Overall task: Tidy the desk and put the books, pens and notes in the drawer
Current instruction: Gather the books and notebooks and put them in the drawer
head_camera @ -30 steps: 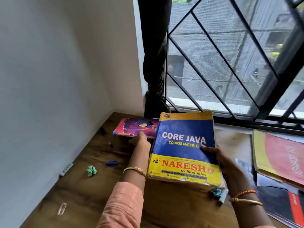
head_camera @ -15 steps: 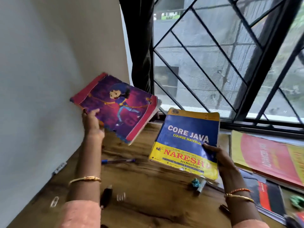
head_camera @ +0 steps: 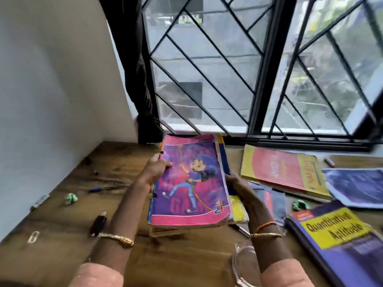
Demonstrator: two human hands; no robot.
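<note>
The desk [head_camera: 186, 257] is dark, grainy wood; the paper cartoon book [head_camera: 190, 183] at twelve o'clock has a worn, frayed cover.

Blue book [head_camera: 224, 160] mostly hidden under pink one [head_camera: 190, 181], title perhaps blurred

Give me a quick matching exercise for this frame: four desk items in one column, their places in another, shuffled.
Items:
1. cartoon-cover book
2. Quantitative Aptitude book
3. blue pen
4. paper clip

Places:
A. lower right of the desk
B. held between both hands, on top of another book
C. near the desk's front left edge
D. left of the left hand, near the wall

Pairs: 1-B, 2-A, 3-D, 4-C
</note>
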